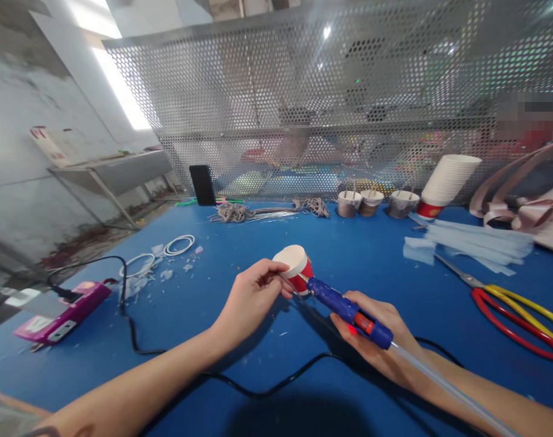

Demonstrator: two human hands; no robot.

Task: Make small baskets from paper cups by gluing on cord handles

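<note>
1. While the left hand (251,297) pinches a thin strand (285,279) against the cup (291,260), the right hand (380,334) grasps the glue gun (340,303).
2. The gun's long axis slants, nozzle up-left toward the cup; a clear glue stick (440,379) trails from its rear.
3. Smooth blue plastic forms the gun; the cup is round, red and white, its pale end up, just beyond the left fingertips.
4. Farther right, scissors (499,303) lie on the blue table (253,237).

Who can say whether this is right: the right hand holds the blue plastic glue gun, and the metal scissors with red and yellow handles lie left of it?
Not quite: the head view shows the metal scissors lying right of the blue glue gun, which the right hand does hold.
</note>
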